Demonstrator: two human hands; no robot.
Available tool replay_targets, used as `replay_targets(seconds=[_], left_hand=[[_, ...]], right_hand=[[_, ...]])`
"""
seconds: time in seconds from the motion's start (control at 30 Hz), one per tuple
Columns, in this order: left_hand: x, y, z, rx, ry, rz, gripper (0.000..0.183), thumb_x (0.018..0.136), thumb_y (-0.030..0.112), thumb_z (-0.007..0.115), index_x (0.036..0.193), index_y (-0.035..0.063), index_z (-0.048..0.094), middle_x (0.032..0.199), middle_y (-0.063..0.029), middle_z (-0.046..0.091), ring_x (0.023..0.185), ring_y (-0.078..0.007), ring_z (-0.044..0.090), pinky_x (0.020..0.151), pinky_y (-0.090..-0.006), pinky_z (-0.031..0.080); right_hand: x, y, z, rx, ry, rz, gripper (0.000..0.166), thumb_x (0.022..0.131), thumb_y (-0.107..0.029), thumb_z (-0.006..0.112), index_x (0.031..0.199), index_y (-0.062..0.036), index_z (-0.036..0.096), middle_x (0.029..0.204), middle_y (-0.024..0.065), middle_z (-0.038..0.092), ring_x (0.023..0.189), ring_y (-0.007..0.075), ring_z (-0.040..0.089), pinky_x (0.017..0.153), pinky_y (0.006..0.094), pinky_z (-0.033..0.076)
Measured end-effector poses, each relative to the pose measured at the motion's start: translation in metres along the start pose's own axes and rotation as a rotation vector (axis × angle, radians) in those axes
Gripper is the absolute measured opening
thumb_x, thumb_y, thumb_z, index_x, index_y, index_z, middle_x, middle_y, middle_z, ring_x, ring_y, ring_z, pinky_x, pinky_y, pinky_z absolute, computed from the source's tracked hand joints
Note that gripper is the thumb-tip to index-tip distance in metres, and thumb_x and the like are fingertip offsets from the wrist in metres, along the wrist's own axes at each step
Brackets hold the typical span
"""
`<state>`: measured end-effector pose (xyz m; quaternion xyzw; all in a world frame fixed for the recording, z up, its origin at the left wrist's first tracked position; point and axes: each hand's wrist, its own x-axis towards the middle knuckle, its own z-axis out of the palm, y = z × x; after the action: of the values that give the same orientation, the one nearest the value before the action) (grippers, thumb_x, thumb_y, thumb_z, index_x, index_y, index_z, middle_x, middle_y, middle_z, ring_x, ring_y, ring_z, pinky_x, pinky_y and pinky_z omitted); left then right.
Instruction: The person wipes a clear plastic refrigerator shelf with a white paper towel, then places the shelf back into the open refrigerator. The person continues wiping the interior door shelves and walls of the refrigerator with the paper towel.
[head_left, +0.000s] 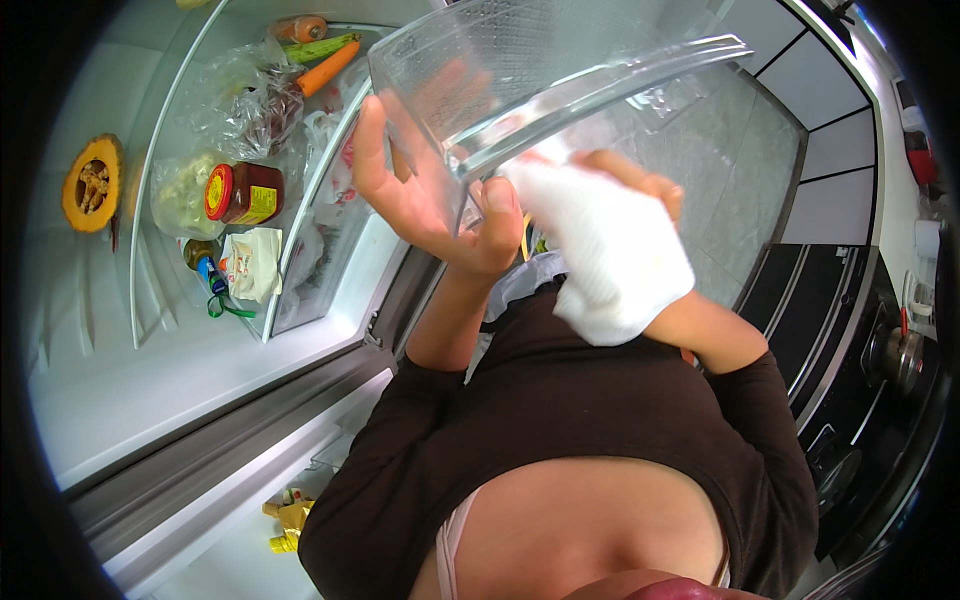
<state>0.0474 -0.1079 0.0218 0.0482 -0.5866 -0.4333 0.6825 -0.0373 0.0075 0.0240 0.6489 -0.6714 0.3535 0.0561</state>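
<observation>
A clear plastic refrigerator bin (592, 90) is held up in front of me, tilted, with small droplets or a textured pattern on its wall. My left hand (442, 217) grips its near corner, the thumb on the near side and the fingers spread around and behind the wall. My right hand (637, 176) holds a white cloth (619, 255), which drapes back over the wrist. The cloth lies close under the bin's thick front edge; blur hides whether it touches there. Part of the right hand is covered by the cloth.
At left stands an open refrigerator with glass shelves (154, 142). On them are a cut pumpkin (92, 184), a red-lidded jar (251, 193), bagged vegetables (255, 112) and a carrot (328, 69). The refrigerator door (247, 442) is near my left arm. Black cabinets (795, 300) and a cooktop (855, 427) stand right.
</observation>
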Motion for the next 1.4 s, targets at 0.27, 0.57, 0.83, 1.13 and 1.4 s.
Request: replay_targets(seconds=[0.27, 0.57, 0.83, 1.13, 1.4], left_hand=[[0.001, 0.004, 0.004, 0.016, 0.052, -0.072, 0.086, 0.069, 0.012, 0.060, 0.140, -0.0045, 0.014, 0.129, -0.0306, 0.038, 0.112, -0.0365, 0.051, 0.096, -0.0453, 0.045], [0.003, 0.006, 0.004, 0.044, 0.011, -0.045, 0.086, 0.071, 0.016, 0.060, 0.140, -0.0056, 0.014, 0.131, -0.0289, 0.035, 0.114, -0.0363, 0.050, 0.096, -0.0454, 0.046], [0.010, 0.004, -0.005, 0.094, 0.011, 0.026, 0.089, 0.074, 0.021, 0.065, 0.140, -0.0065, 0.013, 0.132, -0.0298, 0.034, 0.120, -0.0386, 0.046, 0.100, -0.0479, 0.042], [0.006, 0.004, -0.006, 0.148, -0.197, 0.066, 0.087, 0.073, 0.018, 0.066, 0.140, -0.0050, 0.015, 0.128, -0.0294, 0.039, 0.116, -0.0351, 0.049, 0.092, -0.0465, 0.047], [0.005, 0.009, -0.003, 0.074, -0.042, -0.013, 0.087, 0.077, 0.021, 0.062, 0.142, -0.0054, 0.011, 0.137, -0.0320, 0.031, 0.117, -0.0387, 0.048, 0.090, -0.0464, 0.050]], right_hand=[[0.001, -0.011, 0.006, 0.086, 0.053, 0.117, 0.030, 0.059, -0.014, 0.070, 0.089, -0.0115, 0.065, 0.079, 0.0070, 0.061, 0.073, 0.0266, 0.062, 0.067, 0.0385, 0.046], [0.019, -0.013, -0.017, 0.281, -0.144, 0.122, 0.032, 0.063, -0.020, 0.068, 0.094, -0.0113, 0.060, 0.077, 0.0062, 0.061, 0.074, 0.0267, 0.058, 0.062, 0.0389, 0.044], [0.012, 0.028, -0.014, -0.168, 0.041, 0.149, 0.053, 0.064, -0.022, 0.068, 0.115, -0.0094, 0.059, 0.108, 0.0119, 0.062, 0.102, 0.0270, 0.059, 0.081, 0.0394, 0.044], [0.028, -0.009, 0.011, 0.169, -0.014, 0.064, 0.045, 0.070, -0.024, 0.063, 0.113, -0.0086, 0.058, 0.115, 0.0127, 0.062, 0.118, 0.0237, 0.054, 0.101, 0.0389, 0.035], [0.002, -0.003, 0.009, -0.165, 0.040, -0.097, 0.045, 0.080, -0.027, 0.053, 0.123, -0.0131, 0.058, 0.133, 0.0009, 0.055, 0.131, 0.0141, 0.042, 0.113, 0.0371, 0.017]])
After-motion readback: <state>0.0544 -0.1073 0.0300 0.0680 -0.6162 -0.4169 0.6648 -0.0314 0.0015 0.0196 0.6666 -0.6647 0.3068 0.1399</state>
